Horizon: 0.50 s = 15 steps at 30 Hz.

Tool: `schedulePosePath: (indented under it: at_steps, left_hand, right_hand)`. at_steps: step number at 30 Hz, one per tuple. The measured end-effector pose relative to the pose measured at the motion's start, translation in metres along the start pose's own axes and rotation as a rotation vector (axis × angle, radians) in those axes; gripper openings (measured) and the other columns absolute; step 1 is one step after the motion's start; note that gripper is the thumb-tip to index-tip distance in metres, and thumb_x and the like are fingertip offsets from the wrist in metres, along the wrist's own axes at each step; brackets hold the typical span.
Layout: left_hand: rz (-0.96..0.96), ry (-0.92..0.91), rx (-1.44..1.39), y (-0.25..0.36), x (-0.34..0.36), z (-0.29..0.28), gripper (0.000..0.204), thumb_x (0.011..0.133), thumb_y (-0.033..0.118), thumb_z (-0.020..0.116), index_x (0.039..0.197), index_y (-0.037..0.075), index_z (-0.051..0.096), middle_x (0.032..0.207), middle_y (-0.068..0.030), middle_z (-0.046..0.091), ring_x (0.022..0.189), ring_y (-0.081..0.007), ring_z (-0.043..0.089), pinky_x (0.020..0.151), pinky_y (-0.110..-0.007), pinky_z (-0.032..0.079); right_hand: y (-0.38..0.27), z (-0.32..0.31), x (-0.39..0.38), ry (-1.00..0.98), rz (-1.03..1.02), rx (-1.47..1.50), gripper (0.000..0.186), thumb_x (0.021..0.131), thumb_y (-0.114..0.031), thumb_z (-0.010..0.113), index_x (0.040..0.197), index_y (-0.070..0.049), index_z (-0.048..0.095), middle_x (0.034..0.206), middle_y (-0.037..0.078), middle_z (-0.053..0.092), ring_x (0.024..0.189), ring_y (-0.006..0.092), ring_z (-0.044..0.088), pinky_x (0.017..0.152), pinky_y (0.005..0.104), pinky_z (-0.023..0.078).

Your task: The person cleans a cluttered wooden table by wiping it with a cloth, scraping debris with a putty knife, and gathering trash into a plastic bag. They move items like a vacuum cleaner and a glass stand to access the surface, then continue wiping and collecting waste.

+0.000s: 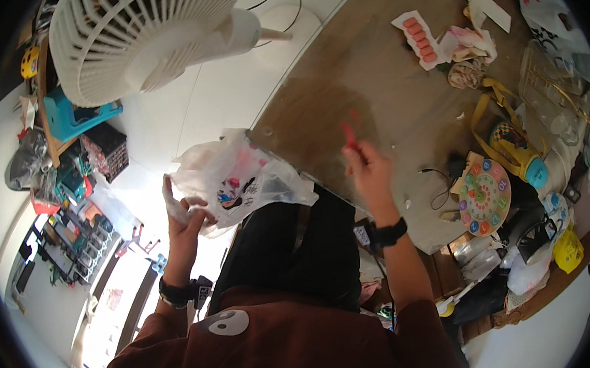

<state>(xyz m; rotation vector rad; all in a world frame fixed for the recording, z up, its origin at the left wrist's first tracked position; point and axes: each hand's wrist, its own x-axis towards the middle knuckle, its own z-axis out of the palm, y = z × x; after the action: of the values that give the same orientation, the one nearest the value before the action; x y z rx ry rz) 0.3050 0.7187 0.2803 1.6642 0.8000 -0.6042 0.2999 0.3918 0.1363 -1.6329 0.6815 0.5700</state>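
My left hand [187,212] grips a white translucent plastic bag [278,186] at its left side. The bag hangs beside the table corner, above my lap, and pink, red and dark shapes show on it or through it. Over the brown table [330,70] my right hand [370,172] is closed, pinching a small red object [348,132] between thumb and fingers. Motion blurs that object, so its kind is unclear. A white tray of pink-red pieces [421,41] lies toward the far side of the table, with crumpled pink-and-white wrapping [472,42] next to it.
A white fan [145,30] stands at the far left. On the table's right are a toy clock [484,197], a yellow strapped bottle [516,148], a dark cable [438,187] and a clear container [549,75]. A blue stool [77,117] is at the left.
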Motion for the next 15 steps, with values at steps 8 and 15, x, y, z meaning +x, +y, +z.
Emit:
schedulePosePath:
  at_steps: [8,15]
  left_hand:
    - [0.006,-0.016,-0.099,-0.012,0.007,-0.003,0.089,0.09,-0.005,0.051,0.157,0.024,0.0,0.106,-0.0121,0.056,0.078,-0.0161,0.061,0.075,-0.032,0.053]
    - [-0.001,-0.008,-0.143,-0.021,0.005,-0.004,0.088,0.09,-0.005,0.051,0.157,0.026,0.002,0.106,-0.0122,0.057,0.078,-0.0163,0.061,0.075,-0.032,0.052]
  right_hand:
    - [-0.021,0.076,-0.052,-0.288,-0.388,-0.099,0.028,0.088,-0.005,0.063,0.115,-0.004,0.067,0.069,0.003,0.055,0.061,0.0163,0.055,0.058,0.0297,0.045]
    - [-0.001,0.073,-0.053,0.09,-0.849,-0.483,0.046,0.071,0.005,0.065,0.117,-0.004,0.067,0.087,0.005,0.054,0.075,0.0236,0.054,0.066,0.0366,0.045]
